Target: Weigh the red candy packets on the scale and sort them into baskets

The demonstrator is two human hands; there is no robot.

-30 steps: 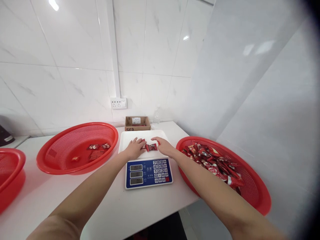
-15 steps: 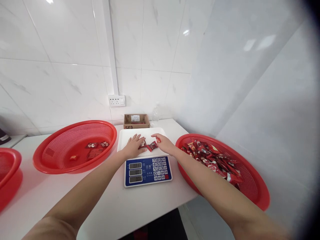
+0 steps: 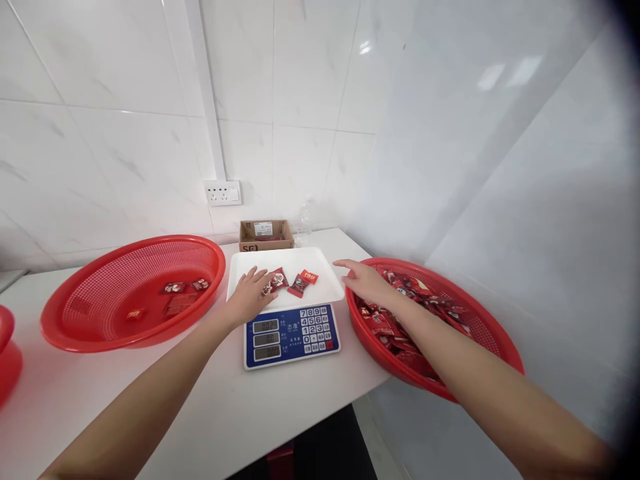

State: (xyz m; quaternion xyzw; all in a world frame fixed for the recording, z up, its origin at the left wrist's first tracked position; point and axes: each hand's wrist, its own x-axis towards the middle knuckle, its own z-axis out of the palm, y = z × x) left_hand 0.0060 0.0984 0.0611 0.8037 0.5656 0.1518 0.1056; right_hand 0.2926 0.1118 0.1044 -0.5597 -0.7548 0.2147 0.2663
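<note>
My left hand [image 3: 249, 295] rests over the left side of the white scale pan [image 3: 267, 261], fingers spread. Its fingertips reach a red packet with white print [image 3: 279, 277]; I cannot tell how firmly they touch. Beside that packet, a dark red packet [image 3: 298, 285] and a small bright red packet [image 3: 310, 276] lie on the pan. My right hand [image 3: 369, 283] is above the near-left rim of the right red basket [image 3: 510, 353], index finger stretched out and apart from the thumb, with nothing seen in it. Many small red packets [image 3: 425, 300] fill that basket.
The scale's blue keypad panel [image 3: 293, 337] faces me. Left of it stands a red basket [image 3: 60, 330] with a few packets, and another red basket [image 3: 6, 327] is cut off at the edge. A cardboard box [image 3: 266, 235] and a clear bottle [image 3: 305, 217] stand by the wall.
My right hand has let go of a small bright red packet on the pan and moved right to the basket. My left hand stays over the pan. The view has shifted slightly.
</note>
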